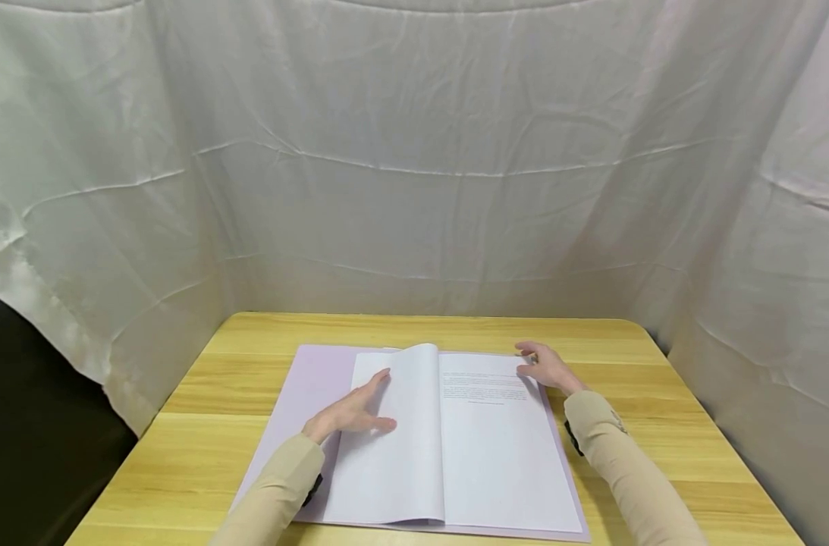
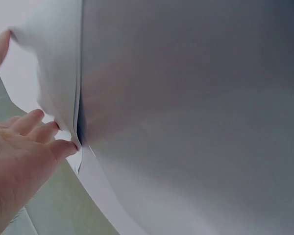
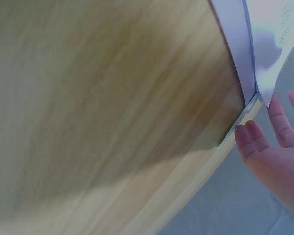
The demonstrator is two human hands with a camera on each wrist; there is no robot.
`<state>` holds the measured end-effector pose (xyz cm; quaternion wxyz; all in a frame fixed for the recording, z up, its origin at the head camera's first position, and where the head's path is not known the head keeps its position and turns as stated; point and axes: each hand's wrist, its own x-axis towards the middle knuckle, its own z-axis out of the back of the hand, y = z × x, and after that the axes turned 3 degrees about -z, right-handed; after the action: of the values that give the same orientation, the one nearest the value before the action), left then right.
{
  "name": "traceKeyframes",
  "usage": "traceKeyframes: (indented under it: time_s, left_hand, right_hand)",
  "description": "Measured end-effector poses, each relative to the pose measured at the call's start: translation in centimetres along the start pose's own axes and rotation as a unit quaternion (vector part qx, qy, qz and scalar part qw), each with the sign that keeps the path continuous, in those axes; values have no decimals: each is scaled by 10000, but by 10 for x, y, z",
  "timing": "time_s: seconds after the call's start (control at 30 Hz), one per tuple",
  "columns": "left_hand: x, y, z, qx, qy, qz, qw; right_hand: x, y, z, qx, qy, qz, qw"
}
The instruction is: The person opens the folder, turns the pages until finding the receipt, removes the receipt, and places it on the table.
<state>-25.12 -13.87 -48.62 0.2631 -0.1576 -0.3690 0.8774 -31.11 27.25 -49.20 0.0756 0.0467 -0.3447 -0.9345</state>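
Observation:
An open lilac folder [image 1: 318, 371] lies on the table with white sheets inside. Its left-hand sheets [image 1: 414, 455] bulge up near the middle fold, and my left hand [image 1: 351, 411] rests on them with fingers spread. In the left wrist view, the fingertips of that left hand [image 2: 19, 152] touch the edge of the sheets. A few lines of print run across the top of the right-hand page [image 1: 503, 455]. At this page's top right corner is my right hand [image 1: 547, 368], thumb and fingers apart. The right wrist view shows a finger of the right hand [image 3: 279, 152] touching the page's corner.
The folder lies on a wooden table [image 1: 202, 447], toward its front edge. Pale grey curtains [image 1: 414, 212] hang behind the table and on both sides. A dark area [image 1: 32, 394] shows at the lower left, beyond the curtain.

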Motion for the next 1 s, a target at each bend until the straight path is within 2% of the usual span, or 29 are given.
traceKeyframes:
  time_s: [0.13,0.3,0.67,0.83,1.0]
  left_hand:
    - [1,0,-1,174,115,156,9997]
    - [0,-2,-3,163,200,284,9993]
    - [1,-4,-6,266,211,481,9983]
    - [1,-4,-6,319,184,513,9980]
    - [1,-4,-6,321,175,532,9979]
  right_hand:
    - [0,-1,-1,-7,-47,-50,10000]
    - [0,0,-1,12,-290,-3,9996]
    - [5,-5,-3,-69,-850,346,9958]
    - [6,-5,-4,86,-856,219,9960]
    - [7,-4,-4,29,-1117,195,9935]
